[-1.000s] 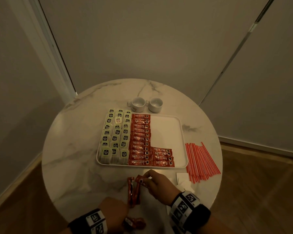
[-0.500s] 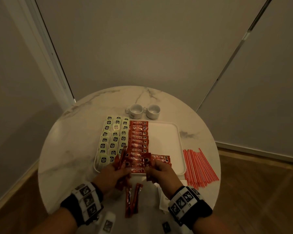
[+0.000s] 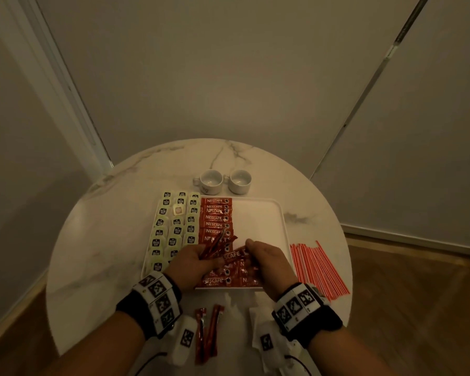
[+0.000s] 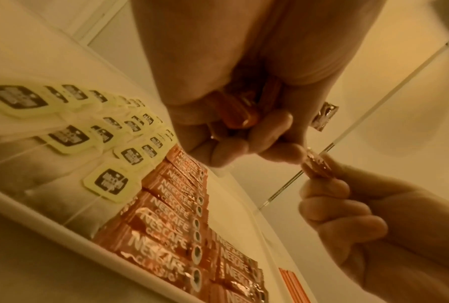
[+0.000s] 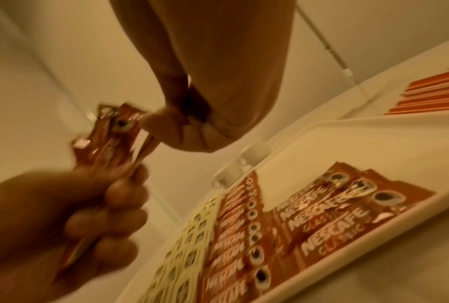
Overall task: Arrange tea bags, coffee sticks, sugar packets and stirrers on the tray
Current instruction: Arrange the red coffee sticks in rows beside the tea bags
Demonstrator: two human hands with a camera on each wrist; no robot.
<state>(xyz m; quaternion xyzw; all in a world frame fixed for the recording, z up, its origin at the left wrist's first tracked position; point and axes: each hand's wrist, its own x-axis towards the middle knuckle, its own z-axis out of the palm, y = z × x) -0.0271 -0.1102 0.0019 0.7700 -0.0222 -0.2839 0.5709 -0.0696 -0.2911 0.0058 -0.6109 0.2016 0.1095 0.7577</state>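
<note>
Over the white tray (image 3: pixel 280 221) on the table (image 3: pixel 98 240), the left hand (image 3: pixel 190 263) has its fingers (image 4: pixel 228 149) curled tight around a bundle of coffee sticks (image 3: pixel 215 244). The right hand (image 3: pixel 269 263) pinches the end of one stick (image 4: pixel 318 167) between thumb and fingertips, its other fingers curled in. Tea bags (image 3: pixel 174 226) fill the tray's left side beside rows of coffee sticks, and stirrers (image 3: pixel 318 270) lie on the table to the right.

This looks like a hotel room or home corner. A small round marble table (image 3: pixel 98 240) stands on wooden parquet floor (image 3: pixel 418 308), close against plain pale walls (image 3: pixel 228 77). Two white cups (image 3: pixel 224 181) sit at the table's far edge.
</note>
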